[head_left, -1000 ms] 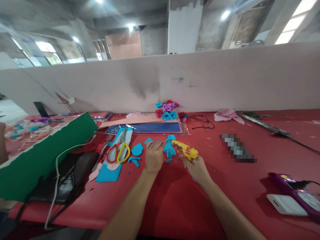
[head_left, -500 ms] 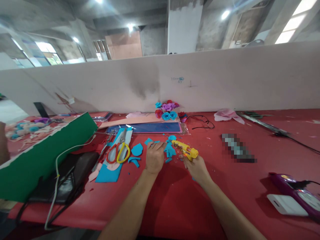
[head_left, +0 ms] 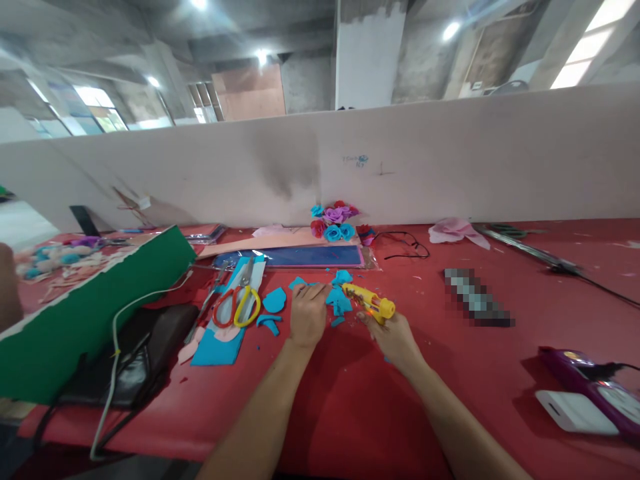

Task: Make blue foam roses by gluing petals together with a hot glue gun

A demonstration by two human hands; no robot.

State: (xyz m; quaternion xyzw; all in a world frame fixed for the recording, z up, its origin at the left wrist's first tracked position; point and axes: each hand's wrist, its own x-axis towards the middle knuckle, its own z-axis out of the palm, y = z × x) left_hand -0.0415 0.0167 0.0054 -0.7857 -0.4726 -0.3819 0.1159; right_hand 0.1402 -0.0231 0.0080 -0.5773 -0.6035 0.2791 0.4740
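Note:
In my right hand [head_left: 395, 339] is a yellow hot glue gun [head_left: 369, 301], fingers wrapped round its handle. Its nozzle points left and reaches the edge of a cluster of blue craft pieces [head_left: 340, 301]. My left hand [head_left: 307, 317] lies low over the table, just left of that cluster. Its fingers are bent and pressed together at the pieces, and whatever they pinch is hidden. Left of this hand are a rounded blue petal [head_left: 274, 301] and a curled blue strip [head_left: 270, 324]. Scissors [head_left: 247, 303] with red and yellow handles rest on a blue sheet [head_left: 216, 348].
Colourful artificial flowers [head_left: 337, 222] stand by the white partition [head_left: 200, 167], behind a packet of dark blue sheets [head_left: 300, 257]. Eyeglasses [head_left: 407, 245] lie nearby. Rightward are a pixelated dark object [head_left: 477, 298] and a purple power strip [head_left: 575, 365]. A green board [head_left: 100, 313] borders the left; someone's arm [head_left: 9, 287] shows beyond.
The glue gun has shifted very slightly left, and the blue pieces by its nozzle have moved a little. Both hands stay almost in place.

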